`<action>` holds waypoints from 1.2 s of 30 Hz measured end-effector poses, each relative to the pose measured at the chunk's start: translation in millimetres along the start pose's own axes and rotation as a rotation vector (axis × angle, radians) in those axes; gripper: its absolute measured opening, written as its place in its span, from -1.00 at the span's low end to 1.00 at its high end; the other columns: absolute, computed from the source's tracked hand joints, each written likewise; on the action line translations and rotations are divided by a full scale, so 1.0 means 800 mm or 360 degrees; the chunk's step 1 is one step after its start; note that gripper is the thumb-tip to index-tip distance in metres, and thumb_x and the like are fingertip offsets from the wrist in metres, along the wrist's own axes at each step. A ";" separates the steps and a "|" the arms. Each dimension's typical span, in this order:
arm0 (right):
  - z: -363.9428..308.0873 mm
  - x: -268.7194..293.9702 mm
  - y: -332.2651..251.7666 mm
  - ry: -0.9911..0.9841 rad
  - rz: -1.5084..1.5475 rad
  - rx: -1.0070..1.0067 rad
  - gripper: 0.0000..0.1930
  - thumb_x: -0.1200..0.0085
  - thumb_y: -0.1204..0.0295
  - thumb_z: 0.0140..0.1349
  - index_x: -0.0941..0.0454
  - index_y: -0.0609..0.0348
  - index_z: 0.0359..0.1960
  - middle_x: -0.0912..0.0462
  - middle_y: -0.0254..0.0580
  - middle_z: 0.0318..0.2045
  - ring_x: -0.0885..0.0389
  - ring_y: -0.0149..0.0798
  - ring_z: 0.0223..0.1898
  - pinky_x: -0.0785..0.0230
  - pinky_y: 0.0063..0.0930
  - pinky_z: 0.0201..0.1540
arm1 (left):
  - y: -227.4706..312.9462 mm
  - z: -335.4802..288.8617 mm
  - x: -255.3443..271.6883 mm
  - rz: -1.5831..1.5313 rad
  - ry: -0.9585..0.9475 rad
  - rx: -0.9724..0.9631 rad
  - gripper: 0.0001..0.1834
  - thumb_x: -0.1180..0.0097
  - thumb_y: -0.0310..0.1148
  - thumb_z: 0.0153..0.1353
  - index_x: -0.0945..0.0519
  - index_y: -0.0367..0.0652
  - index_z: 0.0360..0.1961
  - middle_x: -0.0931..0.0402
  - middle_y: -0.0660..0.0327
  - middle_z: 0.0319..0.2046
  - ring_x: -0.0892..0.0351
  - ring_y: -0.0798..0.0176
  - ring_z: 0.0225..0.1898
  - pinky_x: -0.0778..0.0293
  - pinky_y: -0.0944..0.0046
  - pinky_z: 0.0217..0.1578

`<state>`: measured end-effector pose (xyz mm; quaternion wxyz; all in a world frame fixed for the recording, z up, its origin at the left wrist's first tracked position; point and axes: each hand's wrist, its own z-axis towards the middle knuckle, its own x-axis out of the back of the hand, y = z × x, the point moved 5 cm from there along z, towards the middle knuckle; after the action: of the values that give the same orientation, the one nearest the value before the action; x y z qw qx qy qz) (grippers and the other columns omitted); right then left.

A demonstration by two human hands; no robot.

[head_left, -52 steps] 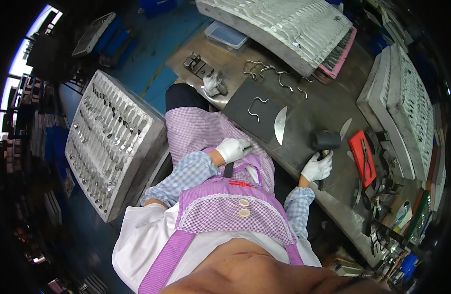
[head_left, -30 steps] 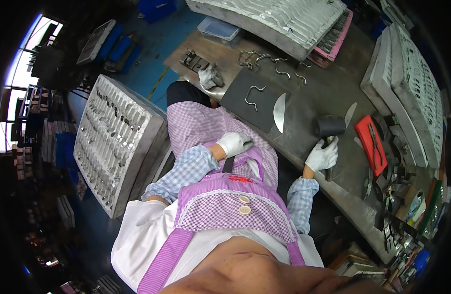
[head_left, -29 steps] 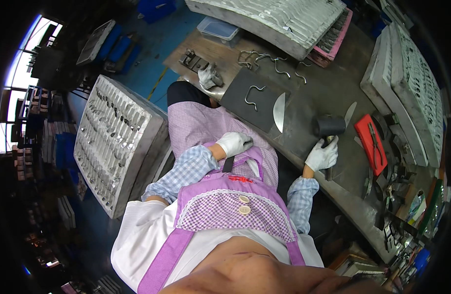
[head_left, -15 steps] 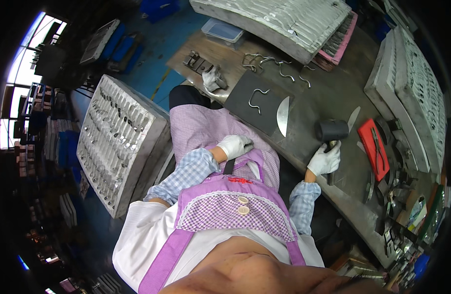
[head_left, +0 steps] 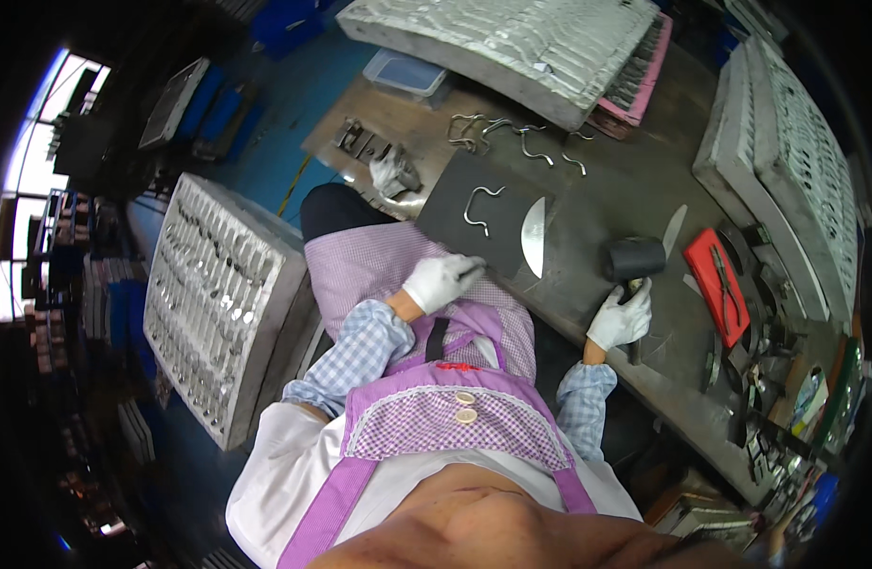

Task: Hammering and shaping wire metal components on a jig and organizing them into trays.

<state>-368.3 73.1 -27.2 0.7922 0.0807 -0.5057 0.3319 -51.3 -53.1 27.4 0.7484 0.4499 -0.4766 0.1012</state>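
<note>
My right hand (head_left: 620,319), in a white glove, is closed around the handle of a black-headed mallet (head_left: 633,258) lying on the metal bench. My left hand (head_left: 441,284), gloved too, is over my lap beside the bench edge. Its fingers reach forward, their tips greyish, and nothing shows in them. Just beyond lies a dark flat plate (head_left: 445,211) bearing a bent metal rod (head_left: 471,211). A shiny half-moon metal piece (head_left: 533,239) rests at the plate's right edge.
Several more bent rods (head_left: 526,142) lie farther back near a grey rag (head_left: 393,173) and a clear plastic box (head_left: 405,74). Pliers sit on a red tray (head_left: 715,284) at right. Racks of metal parts stand behind, at right, and at left (head_left: 213,303).
My left hand has lifted off the lap and moved forward, closer to the dark plate. My right hand stays on the mallet. The whole view has shifted slightly.
</note>
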 end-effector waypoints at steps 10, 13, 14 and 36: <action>0.007 -0.004 -0.012 -0.0130 -0.0030 -0.0050 -0.34 -0.25 0.23 0.10 -0.36 -0.12 0.29 -0.56 -0.33 0.07 -0.48 -0.16 0.07 -0.24 -0.19 0.12 | -0.076 0.092 0.034 0.0325 0.0219 0.0516 -0.64 -0.14 -0.12 0.27 -0.64 -0.12 -0.05 -0.67 0.03 -0.26 -0.69 -0.04 -0.28 -0.57 0.06 -0.21; 0.008 -0.009 -0.016 -0.0085 -0.0002 -0.0016 -0.35 -0.24 0.24 0.11 -0.36 -0.11 0.29 -0.56 -0.32 0.06 -0.48 -0.15 0.07 -0.26 -0.18 0.12 | -0.106 0.116 -0.003 0.0685 0.0103 0.0692 -0.51 -0.10 0.00 0.27 -0.53 -0.10 0.08 -0.62 0.05 -0.29 -0.68 -0.04 -0.32 -0.58 0.03 -0.26; 0.010 -0.010 -0.016 -0.0092 -0.0034 -0.0033 -0.36 -0.23 0.24 0.12 -0.36 -0.11 0.29 -0.56 -0.32 0.06 -0.49 -0.15 0.07 -0.26 -0.18 0.11 | -0.100 0.128 -0.009 0.0623 0.0080 0.0635 -0.45 -0.13 0.01 0.25 -0.46 -0.12 0.12 -0.60 0.04 -0.27 -0.69 -0.02 -0.32 -0.58 0.00 -0.25; 0.096 -0.008 -0.068 -0.1106 0.0719 -0.0521 -0.70 -0.24 0.33 0.17 -0.64 0.28 -0.14 -0.66 -0.18 -0.48 -0.63 -0.11 -0.42 -0.47 -0.30 -0.28 | -0.143 0.227 0.140 -0.0034 -0.0147 0.0250 -0.68 -0.25 -0.14 0.17 -0.55 -0.16 -0.23 -0.59 -0.04 -0.43 -0.62 -0.15 -0.28 -0.51 -0.06 -0.23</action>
<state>-394.6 -7.3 15.2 0.4852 -0.0516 -0.7928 0.3653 -39.0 -290.0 77.1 0.6891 0.5165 -0.4964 0.1093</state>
